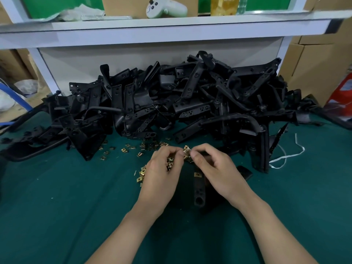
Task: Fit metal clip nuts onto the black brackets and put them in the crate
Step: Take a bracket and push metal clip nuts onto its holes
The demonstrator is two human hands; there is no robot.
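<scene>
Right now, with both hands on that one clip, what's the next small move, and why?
Probably let the right hand take the clip pinched between it and the left hand, then push it onto the bracket beneath. The left hand is full of spare clips, and the bracket shows just one fitted clip.

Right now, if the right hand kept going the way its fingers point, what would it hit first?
Probably the left hand: the right hand points up-left straight at it, with only the pinched clip nuts between them.
</scene>
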